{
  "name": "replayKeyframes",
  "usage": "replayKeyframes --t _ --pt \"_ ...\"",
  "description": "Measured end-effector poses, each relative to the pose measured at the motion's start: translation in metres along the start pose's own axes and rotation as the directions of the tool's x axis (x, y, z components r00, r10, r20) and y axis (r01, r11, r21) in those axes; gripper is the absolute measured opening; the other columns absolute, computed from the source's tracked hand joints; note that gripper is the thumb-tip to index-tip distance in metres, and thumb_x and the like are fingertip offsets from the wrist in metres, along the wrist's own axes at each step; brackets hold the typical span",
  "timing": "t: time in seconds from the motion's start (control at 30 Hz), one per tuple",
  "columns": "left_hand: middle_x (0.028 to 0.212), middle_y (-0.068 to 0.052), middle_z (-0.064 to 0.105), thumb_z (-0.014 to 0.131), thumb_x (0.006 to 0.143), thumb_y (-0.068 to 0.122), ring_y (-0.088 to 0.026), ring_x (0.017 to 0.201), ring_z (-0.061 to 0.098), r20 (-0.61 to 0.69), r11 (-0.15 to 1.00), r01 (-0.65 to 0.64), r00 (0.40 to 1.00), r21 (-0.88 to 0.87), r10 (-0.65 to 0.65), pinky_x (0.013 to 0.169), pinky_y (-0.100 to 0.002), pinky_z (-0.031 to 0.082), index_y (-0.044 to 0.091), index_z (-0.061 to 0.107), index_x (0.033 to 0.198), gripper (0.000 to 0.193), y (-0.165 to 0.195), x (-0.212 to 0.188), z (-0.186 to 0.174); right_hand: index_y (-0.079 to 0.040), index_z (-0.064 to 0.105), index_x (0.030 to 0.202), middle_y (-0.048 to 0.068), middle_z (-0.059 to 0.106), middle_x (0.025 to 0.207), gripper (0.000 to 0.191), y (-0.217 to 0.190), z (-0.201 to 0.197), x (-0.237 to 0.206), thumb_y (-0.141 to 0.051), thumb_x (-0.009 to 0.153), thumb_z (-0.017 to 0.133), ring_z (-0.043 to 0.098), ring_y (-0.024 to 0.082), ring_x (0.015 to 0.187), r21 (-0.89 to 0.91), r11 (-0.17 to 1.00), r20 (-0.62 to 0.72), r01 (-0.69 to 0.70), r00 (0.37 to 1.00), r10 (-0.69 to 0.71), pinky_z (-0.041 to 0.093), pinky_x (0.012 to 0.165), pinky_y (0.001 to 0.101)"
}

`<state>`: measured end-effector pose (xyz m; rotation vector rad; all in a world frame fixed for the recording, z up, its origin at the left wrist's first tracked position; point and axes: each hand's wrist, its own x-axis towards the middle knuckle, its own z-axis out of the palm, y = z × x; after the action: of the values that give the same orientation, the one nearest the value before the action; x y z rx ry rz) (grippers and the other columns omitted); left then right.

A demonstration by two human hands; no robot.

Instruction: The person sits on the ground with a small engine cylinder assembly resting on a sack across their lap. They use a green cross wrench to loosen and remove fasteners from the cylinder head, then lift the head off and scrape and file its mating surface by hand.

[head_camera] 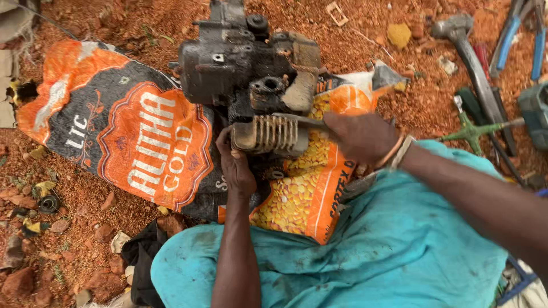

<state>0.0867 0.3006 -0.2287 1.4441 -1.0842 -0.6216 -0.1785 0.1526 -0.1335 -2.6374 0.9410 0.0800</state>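
A dirty, greasy small engine (251,63) rests on orange and black printed sacks (137,137) spread over red earth. Its finned cylinder part (268,134) points toward me. My left hand (235,165) grips the near left end of that finned part from below. My right hand (361,136) is closed on the right end of the same part, where a flat metal piece sticks out. A band sits on my right wrist. My legs in teal cloth (365,256) fill the bottom of the view.
Tools lie on the ground at the right: a hammer (465,48), blue-handled pliers (522,34), a green cross wrench (472,132) and a grey-green box (536,111). A small black ring (49,203) and stones lie at the left.
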Motion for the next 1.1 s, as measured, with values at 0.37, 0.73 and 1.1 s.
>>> replayKeyframes --t 0.37,0.73,1.1 --pt "0.114 -0.012 0.058 0.03 0.104 0.07 -0.019 0.073 0.045 0.022 0.986 0.166 0.986 -0.022 -0.165 0.074 -0.05 0.043 0.017 0.031 0.157 0.075 0.004 -0.004 -0.002 -0.009 0.053 0.104 0.014 0.067 0.082 0.022 0.041 0.022 0.019 -0.029 0.097 0.056 0.068 0.038 0.073 0.057 0.997 0.264 0.047 0.963 -0.061 0.052 0.062 0.0535" --pt "0.134 -0.016 0.059 0.028 0.11 0.059 -0.029 0.117 0.06 -0.015 0.986 0.138 0.99 0.099 -0.137 0.1 -0.045 0.045 0.01 0.037 0.154 0.066 0.009 0.001 -0.005 -0.01 0.056 0.096 0.019 0.067 0.068 0.024 -0.022 -0.001 0.017 -0.034 0.094 0.06 0.067 0.042 0.062 -0.019 1.0 0.102 0.01 0.995 -0.008 0.05 0.052 0.0561" --pt "0.137 -0.016 0.055 0.03 0.11 0.063 -0.031 0.125 0.058 -0.096 0.998 0.035 0.995 -0.047 -0.039 0.106 -0.044 0.048 0.008 0.041 0.149 0.068 0.006 -0.006 -0.001 -0.008 0.053 0.115 0.021 0.068 0.074 0.032 -0.022 0.017 0.007 -0.029 0.092 0.059 0.067 0.043 0.061 0.006 0.997 0.06 -0.078 0.995 0.078 0.052 0.053 0.0583"
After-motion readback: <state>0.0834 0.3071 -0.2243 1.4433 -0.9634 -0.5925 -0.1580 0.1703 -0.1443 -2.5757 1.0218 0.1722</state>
